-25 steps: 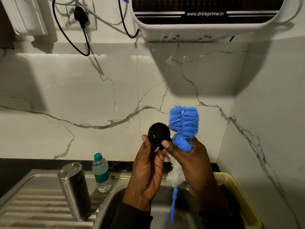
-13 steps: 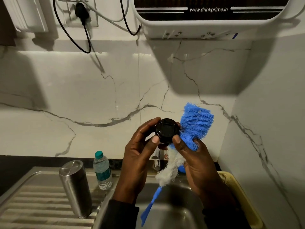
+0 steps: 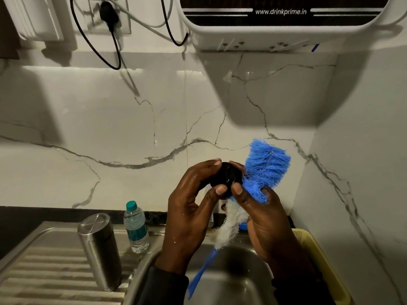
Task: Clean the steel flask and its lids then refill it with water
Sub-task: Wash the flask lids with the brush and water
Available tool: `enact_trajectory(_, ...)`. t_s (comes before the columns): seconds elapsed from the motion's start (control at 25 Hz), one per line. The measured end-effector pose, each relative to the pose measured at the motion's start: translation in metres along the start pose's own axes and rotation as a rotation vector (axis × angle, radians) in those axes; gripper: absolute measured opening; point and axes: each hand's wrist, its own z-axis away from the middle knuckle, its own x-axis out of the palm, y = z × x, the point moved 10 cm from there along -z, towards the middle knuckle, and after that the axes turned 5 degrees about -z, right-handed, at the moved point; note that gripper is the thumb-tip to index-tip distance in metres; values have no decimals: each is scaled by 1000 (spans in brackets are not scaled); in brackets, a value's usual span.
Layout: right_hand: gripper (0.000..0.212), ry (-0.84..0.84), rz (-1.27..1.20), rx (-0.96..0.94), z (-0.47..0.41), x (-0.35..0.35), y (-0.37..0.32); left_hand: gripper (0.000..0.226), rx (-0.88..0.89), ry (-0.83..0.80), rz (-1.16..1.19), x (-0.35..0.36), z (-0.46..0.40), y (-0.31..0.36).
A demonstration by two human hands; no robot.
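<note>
1. Steel flask (image 3: 99, 249) stands upright on the ribbed draining board (image 3: 44, 280) of the sink, to the left of the basin (image 3: 229, 280). A flat steel cap is on its top.
2. A round black lid (image 3: 226, 177) is held up above the basin, in front of the marble wall, between both hands.
3. The left hand (image 3: 191, 208) curls round the lid's left side: its fingertips reach over the top edge and its thumb presses the lower front. The skin shines wet.
4. The right hand (image 3: 264, 219) grips the bottle brush (image 3: 262, 172) round its middle, with the thumb laid against the lid's lower right edge.
5. The brush's blue bristle head fans out up and to the right, touching the lid's right side. Below the hands it has a white fluffy section, then a thin blue handle that points down and left over the basin.
6. A small plastic water bottle (image 3: 135, 227) with a green cap stands just behind and to the right of the flask, on the sink's rim.
7. A yellow plastic basket (image 3: 319, 256) sits at the right of the basin.
8. A white water purifier (image 3: 282, 23) marked www.drinkprime.in hangs on the wall above; black cables run from a wall socket (image 3: 108, 12) to its left.
</note>
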Motion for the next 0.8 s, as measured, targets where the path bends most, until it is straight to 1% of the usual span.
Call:
enact_trajectory(0.04, 55, 8, -14, -1, 1, -1, 1, 26, 12, 34, -28, -1, 2, 1)
enact_trajectory(0.16, 41, 36, -52, 27, 4, -3, 7, 22, 26, 121, -107, -2, 5, 4)
enact_trajectory(0.24, 40, 50, -39, 38, 6, -3, 9, 20, 18, 158, -132, -2, 6, 5)
enact_trajectory(0.36, 29, 67, -1, 47, 9, -2, 12, 18, -55, 257, -101, -11, 8, -1)
enact_trajectory(0.44, 24, 100, -16, 72, 12, -3, 17, 18, -129, 289, -24, -14, 6, -8)
enact_trajectory(0.52, 24, 148, -101, 110, 12, -6, 22, 18, -208, 224, 112, -8, 5, -17)
enact_trajectory(0.64, 39, 139, -182, 114, 8, -2, 19, 35, -326, 26, 226, 11, 14, -34)
enact_trajectory(0.72, 41, 117, -166, 102, 7, 1, 15, 42, -373, 4, 265, 14, 20, -43)
enact_trajectory(0.8, 39, 105, -91, 113, 8, 1, 16, 41, -402, 31, 342, 15, 21, -49)
